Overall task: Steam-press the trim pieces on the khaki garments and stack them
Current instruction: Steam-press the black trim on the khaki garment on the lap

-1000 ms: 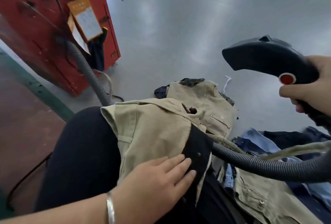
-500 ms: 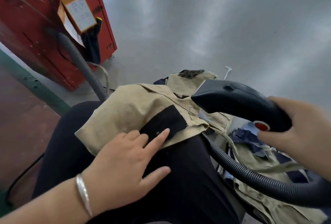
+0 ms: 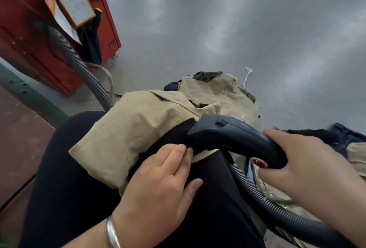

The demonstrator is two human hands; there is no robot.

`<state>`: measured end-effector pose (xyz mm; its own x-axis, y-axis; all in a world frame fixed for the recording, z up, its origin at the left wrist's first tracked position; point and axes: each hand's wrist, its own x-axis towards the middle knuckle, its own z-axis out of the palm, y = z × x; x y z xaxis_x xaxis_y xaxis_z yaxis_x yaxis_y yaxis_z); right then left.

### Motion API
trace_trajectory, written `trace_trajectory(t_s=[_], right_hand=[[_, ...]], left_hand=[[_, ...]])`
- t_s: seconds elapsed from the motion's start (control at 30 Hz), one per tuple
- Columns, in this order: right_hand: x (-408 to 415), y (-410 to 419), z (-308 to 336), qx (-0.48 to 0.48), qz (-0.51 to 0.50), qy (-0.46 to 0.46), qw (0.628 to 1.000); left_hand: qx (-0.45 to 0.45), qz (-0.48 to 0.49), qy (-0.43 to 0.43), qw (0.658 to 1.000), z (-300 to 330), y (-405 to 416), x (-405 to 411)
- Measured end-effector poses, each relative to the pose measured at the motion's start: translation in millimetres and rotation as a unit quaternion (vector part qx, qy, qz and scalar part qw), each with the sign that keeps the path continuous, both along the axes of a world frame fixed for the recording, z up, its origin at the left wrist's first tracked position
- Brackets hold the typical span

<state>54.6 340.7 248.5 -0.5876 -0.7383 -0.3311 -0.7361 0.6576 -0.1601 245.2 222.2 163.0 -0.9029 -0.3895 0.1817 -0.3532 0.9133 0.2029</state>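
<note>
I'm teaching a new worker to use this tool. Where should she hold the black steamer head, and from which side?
Probably by the rear handle of the steamer head, coming from the right, as the right hand does now. The handle narrows there, the red button sits under the thumb, and the hose trails away below. That leaves the nozzle end free over the black trim that the left hand holds flat.

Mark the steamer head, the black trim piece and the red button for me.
steamer head [image 3: 227, 134], head view, top of its dark casing
black trim piece [image 3: 170, 138], head view, middle of the strip
red button [image 3: 259, 163], head view, its face
</note>
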Motion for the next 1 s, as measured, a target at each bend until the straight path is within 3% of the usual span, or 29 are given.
trace_trajectory(t_s=[0.33, 0.5, 0.83, 1.0], right_hand=[[-15.2, -74.9, -24.8, -0.119, -0.038, -0.037, 0.991], [-39.0, -65.5, 2.6, -0.183, -0.056, -0.054, 0.980], [-18.3, -2.3, 10.7, 0.006, 0.007, -0.064, 0.998], [-17.2, -30.7, -0.9, -0.021, 0.010, -0.072, 0.997]], left_hand=[[0.018, 0.019, -0.014, 1.000, -3.7, 3.6, -0.3], [0.035, 0.017, -0.033, 0.999, 1.5, 2.9, 1.5], [0.033, 0.013, -0.015, 0.999, -5.0, 6.0, 3.2], [0.033, 0.012, -0.020, 0.999, -6.5, 4.0, 4.5]])
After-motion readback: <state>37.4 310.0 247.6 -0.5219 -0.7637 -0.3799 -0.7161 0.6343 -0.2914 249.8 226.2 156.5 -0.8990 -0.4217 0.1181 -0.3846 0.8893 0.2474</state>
